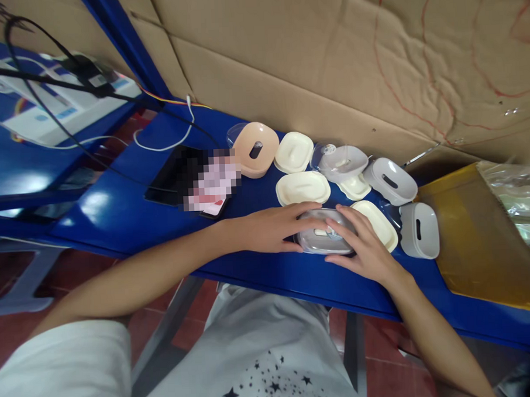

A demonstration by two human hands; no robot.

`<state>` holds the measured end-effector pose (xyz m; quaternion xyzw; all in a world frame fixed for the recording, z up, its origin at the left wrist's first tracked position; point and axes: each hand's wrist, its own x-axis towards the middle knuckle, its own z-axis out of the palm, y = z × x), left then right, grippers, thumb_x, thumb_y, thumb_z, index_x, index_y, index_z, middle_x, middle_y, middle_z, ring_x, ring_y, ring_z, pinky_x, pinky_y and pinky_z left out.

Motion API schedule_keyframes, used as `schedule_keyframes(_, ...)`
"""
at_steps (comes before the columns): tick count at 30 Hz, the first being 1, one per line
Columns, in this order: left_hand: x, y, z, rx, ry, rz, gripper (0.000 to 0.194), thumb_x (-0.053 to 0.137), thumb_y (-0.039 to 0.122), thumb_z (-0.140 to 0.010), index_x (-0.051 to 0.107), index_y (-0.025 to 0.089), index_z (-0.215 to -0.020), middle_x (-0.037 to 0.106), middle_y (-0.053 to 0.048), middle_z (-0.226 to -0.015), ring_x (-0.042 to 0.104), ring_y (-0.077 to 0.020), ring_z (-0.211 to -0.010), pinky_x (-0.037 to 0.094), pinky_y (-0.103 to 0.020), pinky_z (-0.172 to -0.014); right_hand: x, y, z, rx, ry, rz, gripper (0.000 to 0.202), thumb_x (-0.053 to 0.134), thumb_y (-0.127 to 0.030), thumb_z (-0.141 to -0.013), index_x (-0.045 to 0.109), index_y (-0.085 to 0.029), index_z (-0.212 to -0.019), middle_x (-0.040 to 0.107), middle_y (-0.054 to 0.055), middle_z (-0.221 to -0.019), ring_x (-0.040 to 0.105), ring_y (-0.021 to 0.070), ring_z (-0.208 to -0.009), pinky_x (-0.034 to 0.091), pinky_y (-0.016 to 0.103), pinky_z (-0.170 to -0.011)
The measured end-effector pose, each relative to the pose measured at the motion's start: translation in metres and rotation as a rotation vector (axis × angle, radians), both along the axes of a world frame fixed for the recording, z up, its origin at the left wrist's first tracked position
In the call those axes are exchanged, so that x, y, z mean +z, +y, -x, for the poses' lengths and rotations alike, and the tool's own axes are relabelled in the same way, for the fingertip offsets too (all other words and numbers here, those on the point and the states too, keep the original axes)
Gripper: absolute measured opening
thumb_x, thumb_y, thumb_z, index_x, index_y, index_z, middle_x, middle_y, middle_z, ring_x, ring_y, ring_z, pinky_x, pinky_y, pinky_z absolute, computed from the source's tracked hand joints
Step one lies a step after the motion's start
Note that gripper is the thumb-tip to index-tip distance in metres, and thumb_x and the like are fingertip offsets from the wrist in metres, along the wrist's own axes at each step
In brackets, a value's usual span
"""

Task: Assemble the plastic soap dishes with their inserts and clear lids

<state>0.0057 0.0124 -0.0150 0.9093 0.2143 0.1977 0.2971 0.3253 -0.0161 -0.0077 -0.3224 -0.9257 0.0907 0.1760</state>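
Observation:
A grey soap box with a clear lid (313,243) sits near the table's front edge, between my two hands. My left hand (277,228) holds its left side, fingers over the top of the lid and thumb at the near edge. From the right, my right hand (363,244) grips the same box, with fingertips on the lid and thumb along the near side. A cream insert tray (380,225) lies just behind my right hand. Another cream tray (303,188) lies beyond the box. My palms hide parts of the box's ends.
At the back stand a peach box (256,146), a cream tray (293,152), a lidded pale box (345,160) and grey boxes (391,181) (419,231). A phone (215,203) lies left. A taped carton (473,242) holds plastic-wrapped pieces at right. Cables cross the left side.

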Motion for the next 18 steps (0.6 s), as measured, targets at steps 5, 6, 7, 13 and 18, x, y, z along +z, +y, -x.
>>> schedule_keyframes(5,0.0047,-0.0005,0.0001,0.008,0.012,0.024,0.076,0.077,0.026,-0.1,0.043,0.036,-0.167,0.033,-0.014,-0.178,0.041,-0.0339,-0.163,0.044,-0.051,-0.128,-0.0003,-0.0013,0.0033,-0.014,-0.005,0.049,0.09,0.074,-0.052,-0.101,0.025,-0.042,-0.176,0.036,0.013,-0.177,0.038,0.0416,-0.162,0.043,0.068,-0.126)
schedule_keyframes(6,0.0047,-0.0007,-0.0004,0.016,0.006,0.028,0.076,0.079,0.029,-0.1,0.043,0.037,-0.166,0.034,-0.013,-0.178,0.041,-0.0342,-0.162,0.045,-0.051,-0.127,-0.0002,-0.0017,0.004,-0.017,-0.003,0.058,0.089,0.074,-0.052,-0.101,0.025,-0.041,-0.176,0.035,0.014,-0.177,0.038,0.0416,-0.162,0.043,0.068,-0.126)
schedule_keyframes(7,0.0045,-0.0009,-0.0011,0.026,-0.002,0.031,0.076,0.081,0.033,-0.099,0.045,0.037,-0.165,0.035,-0.014,-0.177,0.041,-0.0348,-0.162,0.046,-0.051,-0.127,0.0001,-0.0021,0.0045,-0.018,0.0,0.063,0.089,0.074,-0.052,-0.102,0.026,-0.04,-0.176,0.035,0.014,-0.177,0.037,0.0416,-0.162,0.043,0.068,-0.126)
schedule_keyframes(13,0.0068,-0.0041,-0.0059,0.046,-0.052,0.015,0.059,0.084,0.035,-0.093,0.06,0.027,-0.147,0.048,-0.017,-0.163,0.055,-0.0353,-0.149,0.053,-0.049,-0.118,0.0031,-0.0046,0.0033,-0.029,0.007,0.148,0.092,0.075,-0.056,-0.1,0.025,-0.037,-0.176,0.038,0.016,-0.176,0.042,0.0417,-0.159,0.045,0.067,-0.125)
schedule_keyframes(18,0.0111,-0.007,-0.0066,0.027,-0.051,-0.001,0.06,0.083,0.025,-0.086,0.058,0.025,-0.141,0.05,-0.017,-0.155,0.059,-0.0329,-0.141,0.054,-0.045,-0.114,-0.0004,-0.0056,0.0055,-0.031,0.012,0.17,0.1,0.077,-0.064,-0.095,0.027,-0.033,-0.175,0.047,0.018,-0.167,0.049,0.0424,-0.153,0.05,0.065,-0.121)
